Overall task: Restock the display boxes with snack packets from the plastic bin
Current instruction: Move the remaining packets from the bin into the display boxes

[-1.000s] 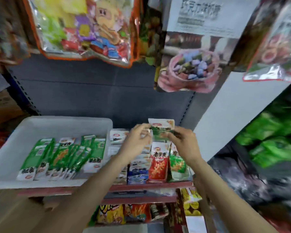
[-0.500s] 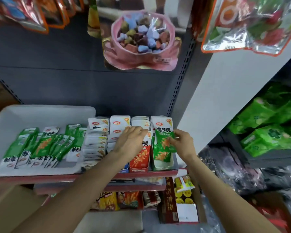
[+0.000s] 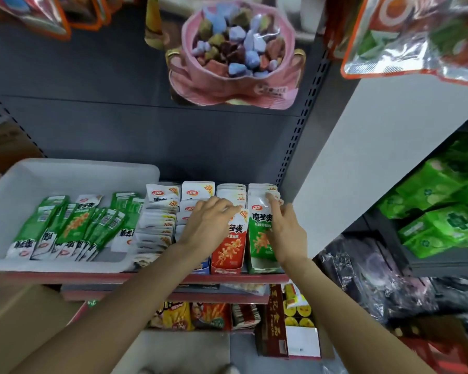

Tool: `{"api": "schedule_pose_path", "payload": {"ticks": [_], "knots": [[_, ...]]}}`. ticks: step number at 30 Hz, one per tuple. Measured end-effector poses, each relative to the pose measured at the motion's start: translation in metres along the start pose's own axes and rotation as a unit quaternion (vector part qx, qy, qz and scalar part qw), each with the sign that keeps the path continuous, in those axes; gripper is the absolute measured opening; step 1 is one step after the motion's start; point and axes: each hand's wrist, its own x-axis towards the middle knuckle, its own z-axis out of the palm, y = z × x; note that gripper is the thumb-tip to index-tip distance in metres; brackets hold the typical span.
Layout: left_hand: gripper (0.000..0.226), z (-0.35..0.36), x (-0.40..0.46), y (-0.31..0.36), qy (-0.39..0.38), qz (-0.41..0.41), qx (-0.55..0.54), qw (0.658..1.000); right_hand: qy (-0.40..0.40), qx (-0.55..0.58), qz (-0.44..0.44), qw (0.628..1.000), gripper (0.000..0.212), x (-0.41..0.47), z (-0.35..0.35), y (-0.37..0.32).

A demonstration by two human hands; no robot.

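Note:
A white plastic bin (image 3: 16,184) sits on the shelf at the left, holding several green snack packets (image 3: 73,225). To its right stand display boxes packed with packets: a red box (image 3: 227,255) and a green box (image 3: 260,263) at the far right. A green packet (image 3: 261,230) stands at the front of the green box. My right hand (image 3: 285,233) rests on the packets of the green box, its forefinger stretched onto the white packet tops. My left hand (image 3: 208,225) lies with straight fingers on the packet tops of the middle boxes.
The red shelf edge (image 3: 119,278) runs along the front. Large snack bags (image 3: 235,55) hang above. A white side panel (image 3: 362,163) bounds the shelf on the right, with green bags (image 3: 443,206) beyond it. A lower shelf holds more snacks (image 3: 200,315).
Both hands brought the green packet down into the green box at the far right. My right hand let go and now presses on the packet tops; my left hand shifted onto the middle rows.

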Motion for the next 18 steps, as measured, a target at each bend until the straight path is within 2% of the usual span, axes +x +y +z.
{"api": "schedule_pose_path", "payload": {"ticks": [3, 7, 10, 14, 18], "knots": [[0.048, -0.001, -0.001, -0.002, 0.008, 0.004, 0.001, 1.000, -0.009, -0.042, -0.023, 0.999, 0.067, 0.003, 0.002, 0.001], [0.043, -0.006, -0.001, -0.004, 0.029, 0.016, -0.032, 0.999, 0.027, -0.067, -0.038, 0.997, 0.067, 0.008, 0.003, -0.007], [0.034, -0.012, -0.003, -0.012, 0.086, 0.031, -0.056, 0.994, 0.062, -0.011, -0.055, 0.997, 0.054, 0.013, -0.007, -0.024], [0.030, -0.021, -0.012, -0.039, 0.164, -0.038, -0.104, 0.980, 0.093, 0.082, -0.124, 0.984, 0.027, 0.024, -0.027, -0.072], [0.027, -0.031, -0.038, -0.088, 0.198, -0.134, -0.154, 0.959, 0.081, 0.137, -0.211, 0.965, 0.023, 0.031, -0.031, -0.139]]}}
